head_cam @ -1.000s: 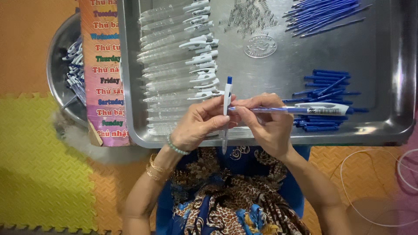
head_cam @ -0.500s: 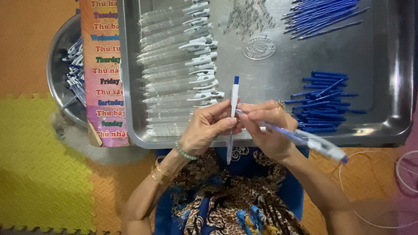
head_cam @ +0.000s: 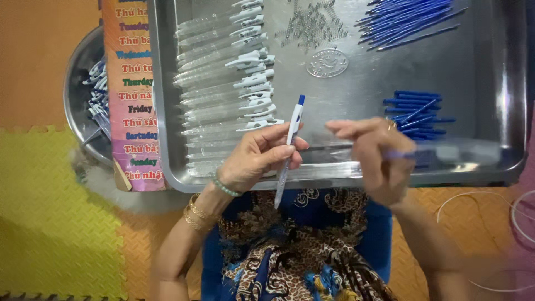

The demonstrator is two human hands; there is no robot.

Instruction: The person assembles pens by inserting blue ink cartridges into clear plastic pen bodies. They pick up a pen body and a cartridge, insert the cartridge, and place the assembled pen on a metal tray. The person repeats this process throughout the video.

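- The left hand point(head_cam: 253, 161) is pinching a slim clear-barrelled pen with a blue tip point(head_cam: 288, 146), its long axis running near-to-far over the near rim of the steel tray point(head_cam: 345, 178).
- The right hand point(head_cam: 373, 153), blurred, is closing around another clear pen point(head_cam: 446, 153) lying left-to-right, just right of the first.

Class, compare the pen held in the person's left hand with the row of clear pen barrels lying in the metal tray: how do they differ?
The pen is held nearly upright in the left hand; the clear barrels lie flat in the metal tray. The pen shows a blue tip on top; the barrels show none. The pen is single; the barrels are many, stacked in a row. Both have clear bodies and white clips.
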